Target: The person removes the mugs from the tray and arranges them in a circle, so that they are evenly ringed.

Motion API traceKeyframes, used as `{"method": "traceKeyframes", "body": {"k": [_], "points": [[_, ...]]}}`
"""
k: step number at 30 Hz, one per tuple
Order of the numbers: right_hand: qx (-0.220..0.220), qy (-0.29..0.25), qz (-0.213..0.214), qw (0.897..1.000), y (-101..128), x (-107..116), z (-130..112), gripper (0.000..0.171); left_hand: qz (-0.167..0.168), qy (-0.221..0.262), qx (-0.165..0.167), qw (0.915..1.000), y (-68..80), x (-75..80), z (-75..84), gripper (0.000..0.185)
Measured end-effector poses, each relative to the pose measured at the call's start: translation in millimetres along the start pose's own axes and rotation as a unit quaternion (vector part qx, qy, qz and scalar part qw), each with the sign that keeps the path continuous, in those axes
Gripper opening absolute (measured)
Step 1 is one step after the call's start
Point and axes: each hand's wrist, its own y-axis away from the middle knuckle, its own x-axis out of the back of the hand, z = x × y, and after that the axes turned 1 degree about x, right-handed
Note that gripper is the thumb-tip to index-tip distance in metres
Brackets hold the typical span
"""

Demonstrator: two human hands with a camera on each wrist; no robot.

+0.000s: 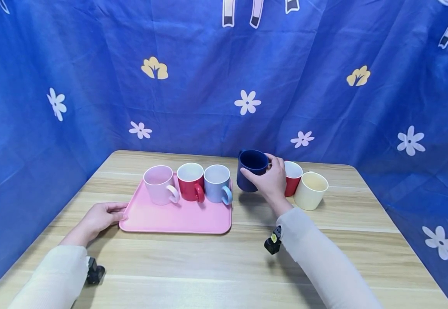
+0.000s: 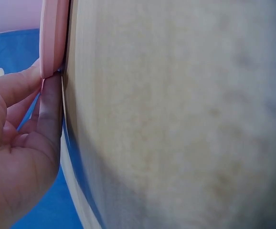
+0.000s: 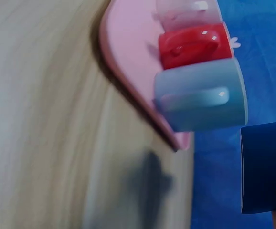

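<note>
My right hand (image 1: pixel 272 180) grips a dark blue mug (image 1: pixel 247 182) round its side, just beyond the tray's right edge. The mug is upright, and its shadow falls on the table apart from it. In the right wrist view the same mug (image 3: pixel 267 167) shows only in part. A pink tray (image 1: pixel 177 221) carries a pink mug (image 1: pixel 156 189), a red mug (image 1: pixel 189 189) and a light blue mug (image 1: pixel 214 189) in a row. At the tray's left edge my left hand (image 1: pixel 102 216) pinches the rim between thumb and fingers, as the left wrist view shows.
Behind the right hand stand another red mug (image 1: pixel 291 184), partly hidden, and a cream mug (image 1: pixel 309 195), side by side on the wooden table (image 1: pixel 193 274). A blue patterned cloth (image 1: pixel 200 86) hangs at the back and both sides.
</note>
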Motion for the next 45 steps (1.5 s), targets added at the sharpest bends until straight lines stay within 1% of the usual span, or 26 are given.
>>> {"method": "traceKeyframes", "body": {"k": [6, 11, 16, 21, 26, 33, 39, 45], "points": [[-0.02, 0.024, 0.005, 0.999, 6, 1, 21, 0.081, 0.001, -0.003, 0.004, 1.0, 0.1, -0.3, -1.5, 0.051], [-0.032, 0.037, 0.01, 0.999, 9, 1, 36, 0.081, 0.004, -0.005, -0.001, 1.0, -0.7, -0.4, -2.4, 0.051], [-0.049, 0.037, 0.01, 0.998, 14, 2, 47, 0.082, 0.008, -0.011, -0.006, 0.9999, -1.3, -1.0, -3.0, 0.05], [-0.058, 0.042, 0.013, 0.997, 20, -1, 56, 0.083, 0.006, -0.004, -0.006, 1.0, -0.5, -1.6, -2.5, 0.05], [-0.058, 0.038, 0.03, 0.997, 23, -3, 61, 0.081, 0.004, 0.004, -0.004, 1.0, 0.4, -1.5, -0.9, 0.05], [-0.089, 0.043, 0.04, 0.994, 26, -3, 66, 0.081, 0.001, 0.017, -0.003, 0.9999, 0.4, -1.5, 1.5, 0.049], [-0.102, 0.038, 0.045, 0.993, 27, -4, 64, 0.084, -0.001, 0.025, -0.004, 0.9997, 0.8, -1.5, 2.3, 0.048], [-0.119, 0.041, 0.062, 0.99, 28, -6, 65, 0.085, -0.002, 0.028, -0.004, 0.9996, 0.9, -1.8, 3.0, 0.048]]}}
